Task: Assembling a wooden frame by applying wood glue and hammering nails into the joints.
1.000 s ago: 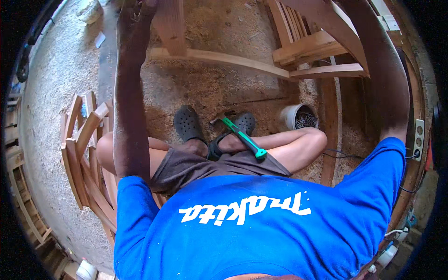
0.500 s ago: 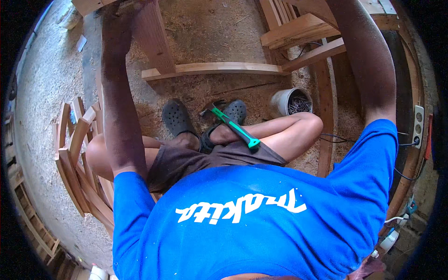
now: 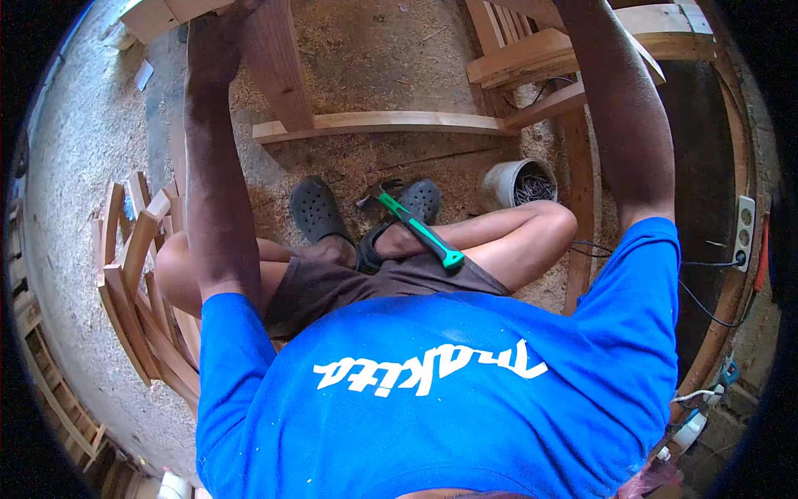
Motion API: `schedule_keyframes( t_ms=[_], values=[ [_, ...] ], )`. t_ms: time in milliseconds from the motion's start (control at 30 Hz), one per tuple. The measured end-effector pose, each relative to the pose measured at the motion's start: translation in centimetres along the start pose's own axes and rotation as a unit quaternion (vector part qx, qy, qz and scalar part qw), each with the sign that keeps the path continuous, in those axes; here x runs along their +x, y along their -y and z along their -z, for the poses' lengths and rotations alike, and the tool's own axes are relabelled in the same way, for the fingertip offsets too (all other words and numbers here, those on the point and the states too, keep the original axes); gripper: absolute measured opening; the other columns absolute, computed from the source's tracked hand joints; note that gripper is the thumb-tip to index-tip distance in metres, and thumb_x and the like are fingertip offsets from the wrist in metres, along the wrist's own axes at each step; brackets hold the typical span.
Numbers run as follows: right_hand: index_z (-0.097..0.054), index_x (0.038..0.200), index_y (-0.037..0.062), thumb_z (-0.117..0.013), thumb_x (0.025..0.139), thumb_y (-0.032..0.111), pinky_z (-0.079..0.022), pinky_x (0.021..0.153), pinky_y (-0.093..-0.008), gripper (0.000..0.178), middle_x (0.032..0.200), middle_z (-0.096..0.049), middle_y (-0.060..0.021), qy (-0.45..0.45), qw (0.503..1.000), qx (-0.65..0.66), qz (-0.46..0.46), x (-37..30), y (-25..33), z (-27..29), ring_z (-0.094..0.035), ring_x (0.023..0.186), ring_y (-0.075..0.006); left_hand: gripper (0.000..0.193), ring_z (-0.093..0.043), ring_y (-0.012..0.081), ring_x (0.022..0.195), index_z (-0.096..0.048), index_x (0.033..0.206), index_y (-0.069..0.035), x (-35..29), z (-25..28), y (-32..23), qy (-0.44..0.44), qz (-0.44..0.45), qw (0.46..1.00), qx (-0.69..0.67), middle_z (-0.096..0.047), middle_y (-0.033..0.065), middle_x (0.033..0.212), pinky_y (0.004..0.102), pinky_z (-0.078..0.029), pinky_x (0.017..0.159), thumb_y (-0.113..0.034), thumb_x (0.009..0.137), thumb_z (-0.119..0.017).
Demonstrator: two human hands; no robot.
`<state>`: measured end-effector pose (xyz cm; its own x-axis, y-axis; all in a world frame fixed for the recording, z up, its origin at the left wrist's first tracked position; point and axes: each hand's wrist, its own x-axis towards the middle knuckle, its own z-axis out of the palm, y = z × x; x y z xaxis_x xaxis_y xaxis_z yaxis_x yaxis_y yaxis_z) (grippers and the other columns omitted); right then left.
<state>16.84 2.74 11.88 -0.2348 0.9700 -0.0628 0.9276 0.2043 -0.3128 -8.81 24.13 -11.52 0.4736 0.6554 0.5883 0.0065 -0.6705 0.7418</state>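
Note:
At the upper edge my left hand [image 3: 218, 41] is against the wooden pieces, between a pale wood block [image 3: 162, 18] and a wide reddish plank [image 3: 281, 71]. Its fingers are dark and mostly hidden. My right arm [image 3: 628, 116] stretches up past the wooden frame [image 3: 532, 60], and its hand lies beyond the picture's top. A claw hammer [image 3: 420, 229] with a green and black handle rests across my leg, its head by my shoe. No hand touches it.
A white bucket [image 3: 497, 185] of nails stands by my right knee. A wooden crosspiece [image 3: 399, 122] spans the floor before my feet. Curved wooden parts [image 3: 133, 291] are stacked at my left. A power strip [image 3: 745, 229] with a plugged cable sits at the right.
My right arm has shifted left and inward. A curved wooden piece at the upper right now shows beside it. My left hand has moved slightly; the hammer lies where it was.

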Motion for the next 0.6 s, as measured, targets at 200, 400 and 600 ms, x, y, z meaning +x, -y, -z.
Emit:
schedule_keyframes(
  t_ms=[200, 400, 600],
  values=[
    [-0.065, 0.11, -0.0004, -0.068, 0.086, 0.025, -0.051, 0.079, -0.0357, 0.035, 0.094, -0.07, -0.012, -0.018, 0.998, 0.014, 0.05, 0.5, -0.4, 0.5, -0.064, 0.086, -0.0187, 0.032, -0.065, 0.0309, 0.104, -0.07, 0.112, -0.003, 0.5, -0.5, -1.6, -0.004, -0.034, 0.987, 0.159, -0.069, 0.0155, 0.111, 0.0391, -0.053, 0.09, -0.029, 0.093, -0.066],
    [-0.059, 0.128, -0.0024, -0.073, 0.084, 0.042, -0.052, 0.092, -0.0356, 0.064, 0.105, -0.069, -0.0147, 0.0, 0.999, 0.006, -0.037, 1.7, 0.2, 0.0, -0.066, 0.102, -0.0218, 0.048, -0.066, 0.0236, 0.104, -0.061, 0.118, 0.0, 0.8, -0.6, -5.0, -0.042, 0.031, 0.997, -0.055, -0.068, 0.0121, 0.115, 0.0366, -0.055, 0.091, -0.017, 0.079, -0.083],
    [-0.06, 0.12, -0.0033, -0.073, 0.082, 0.036, -0.048, 0.083, -0.0311, 0.056, 0.096, -0.067, -0.0101, -0.014, 0.996, 0.078, -0.049, 1.3, -0.4, -0.2, -0.06, 0.088, -0.0173, 0.044, -0.067, 0.0181, 0.103, -0.063, 0.119, -0.001, 0.2, -0.6, -8.8, -0.035, 0.033, 0.941, -0.335, -0.07, 0.0095, 0.109, 0.034, -0.058, 0.088, -0.02, 0.084, -0.082]
  ],
)
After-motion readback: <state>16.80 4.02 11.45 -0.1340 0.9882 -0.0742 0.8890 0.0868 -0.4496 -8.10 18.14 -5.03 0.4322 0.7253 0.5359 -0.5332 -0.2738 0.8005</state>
